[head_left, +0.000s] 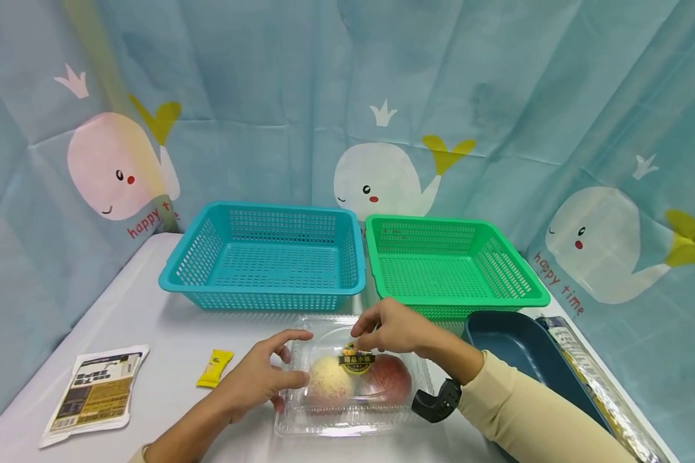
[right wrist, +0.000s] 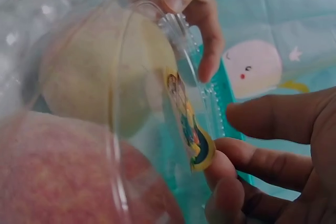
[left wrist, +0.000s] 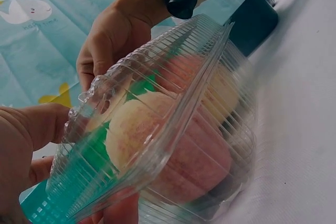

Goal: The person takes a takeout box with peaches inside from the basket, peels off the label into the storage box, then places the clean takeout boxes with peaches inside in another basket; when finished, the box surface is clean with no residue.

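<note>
A clear plastic clamshell box [head_left: 356,421] lies on the table in front of me, tilted on edge in the left wrist view because of that camera's angle. Inside are a pale yellow peach [head_left: 329,379] and a redder peach [head_left: 390,381]. More peach-coloured fruit shows in the left wrist view. My left hand [head_left: 255,379] grips the box's left side. On the lid sits a black and yellow fruit label [head_left: 356,360]. My right hand [head_left: 396,328] is over the lid, fingertips pinching the label's edge [right wrist: 203,158]; the exact contact is partly hidden.
A blue basket [head_left: 266,301] and a green basket [head_left: 463,301] stand behind the box. To the right are a dark blue tray [head_left: 521,344] and a long foil-like packet [head_left: 608,392]. A yellow sachet [head_left: 215,368] and a brown-and-white pouch [head_left: 95,392] lie at the left.
</note>
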Motion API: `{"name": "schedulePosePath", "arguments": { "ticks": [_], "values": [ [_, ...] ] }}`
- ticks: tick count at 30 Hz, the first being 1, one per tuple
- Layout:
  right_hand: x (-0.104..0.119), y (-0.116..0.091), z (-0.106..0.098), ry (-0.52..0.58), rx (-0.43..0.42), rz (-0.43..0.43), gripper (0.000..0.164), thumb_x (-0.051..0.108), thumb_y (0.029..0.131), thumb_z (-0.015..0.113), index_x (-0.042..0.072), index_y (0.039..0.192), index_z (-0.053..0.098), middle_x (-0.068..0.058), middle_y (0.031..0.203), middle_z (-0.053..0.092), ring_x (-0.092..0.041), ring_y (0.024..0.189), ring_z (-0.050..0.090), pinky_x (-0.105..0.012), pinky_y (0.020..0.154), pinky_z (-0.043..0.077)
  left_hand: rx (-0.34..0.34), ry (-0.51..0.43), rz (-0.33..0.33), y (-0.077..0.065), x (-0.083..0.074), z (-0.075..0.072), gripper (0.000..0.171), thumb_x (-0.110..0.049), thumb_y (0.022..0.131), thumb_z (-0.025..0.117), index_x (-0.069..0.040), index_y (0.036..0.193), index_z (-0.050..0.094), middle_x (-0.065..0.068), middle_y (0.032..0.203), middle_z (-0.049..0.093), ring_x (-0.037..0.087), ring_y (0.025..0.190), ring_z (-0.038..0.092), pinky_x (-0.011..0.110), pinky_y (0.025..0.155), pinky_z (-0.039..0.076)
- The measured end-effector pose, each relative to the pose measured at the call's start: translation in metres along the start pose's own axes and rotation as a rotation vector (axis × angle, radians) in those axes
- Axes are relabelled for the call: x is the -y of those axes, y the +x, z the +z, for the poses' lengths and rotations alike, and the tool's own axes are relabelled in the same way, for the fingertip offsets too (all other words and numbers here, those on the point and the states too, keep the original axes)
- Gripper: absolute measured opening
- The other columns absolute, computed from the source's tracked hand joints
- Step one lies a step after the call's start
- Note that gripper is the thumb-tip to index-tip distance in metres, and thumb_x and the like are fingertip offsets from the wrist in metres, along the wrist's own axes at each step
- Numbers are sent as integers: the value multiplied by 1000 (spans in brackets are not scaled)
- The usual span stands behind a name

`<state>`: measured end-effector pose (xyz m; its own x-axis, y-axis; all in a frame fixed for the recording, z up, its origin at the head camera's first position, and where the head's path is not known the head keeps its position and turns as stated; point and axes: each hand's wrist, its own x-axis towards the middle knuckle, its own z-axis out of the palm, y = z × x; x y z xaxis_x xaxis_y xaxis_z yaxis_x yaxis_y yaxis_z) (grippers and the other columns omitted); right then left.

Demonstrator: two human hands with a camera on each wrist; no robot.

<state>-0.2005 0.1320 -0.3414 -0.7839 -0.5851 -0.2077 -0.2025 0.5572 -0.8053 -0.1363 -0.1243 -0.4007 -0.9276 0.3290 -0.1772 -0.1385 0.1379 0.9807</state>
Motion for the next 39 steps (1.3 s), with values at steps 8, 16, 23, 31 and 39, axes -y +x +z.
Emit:
{"name": "schedulePosePath", "arguments": {
  "ticks": [8, 16, 23, 31, 39],
  "values": [
    [0, 1, 10, -83, -69, -26, 11, -3, 80, 71, 6, 74, 71, 1, 67, 63, -13, 67, 56, -28, 54, 47, -5, 9, -2, 0, 0, 0, 67, -8, 76, 79, -13, 137, 52, 22, 109, 36, 19, 54, 46, 35, 41, 50],
    [-5, -5, 15, -143, -157, -73, 15, 1, 86, 68, 10, 74, 65, 5, 66, 57, -8, 57, 45, -26, 50, 40, 1, 1, -2, 0, 0, 0, 67, -8, 76, 79, -13, 137, 52, 22, 108, 36, 19, 53, 46, 34, 41, 50],
    [-11, -15, 18, -32, -196, -166, 15, -3, 89, 62, 7, 78, 61, 2, 69, 54, -10, 60, 46, -24, 51, 39, 1, -3, -2, 0, 1, 0, 67, -8, 76, 79, -13, 137, 52, 22, 107, 35, 20, 55, 46, 34, 41, 50],
    [7, -27, 0, 58, -224, -261, 8, 1, 94, 59, 4, 87, 61, -4, 81, 59, -19, 75, 57, -29, 64, 49, 3, -6, 19, -1, 1, 0, 67, -7, 76, 79, -10, 137, 51, 22, 106, 35, 18, 54, 45, 34, 40, 49],
    [12, -49, -31, -3, -196, -372, 6, 5, 95, 60, 7, 90, 62, -4, 84, 61, -22, 76, 58, -32, 64, 52, 1, -25, 4, -1, 1, 1, 67, -7, 76, 79, -12, 137, 52, 21, 106, 34, 18, 52, 44, 33, 41, 49]
  ]
}}
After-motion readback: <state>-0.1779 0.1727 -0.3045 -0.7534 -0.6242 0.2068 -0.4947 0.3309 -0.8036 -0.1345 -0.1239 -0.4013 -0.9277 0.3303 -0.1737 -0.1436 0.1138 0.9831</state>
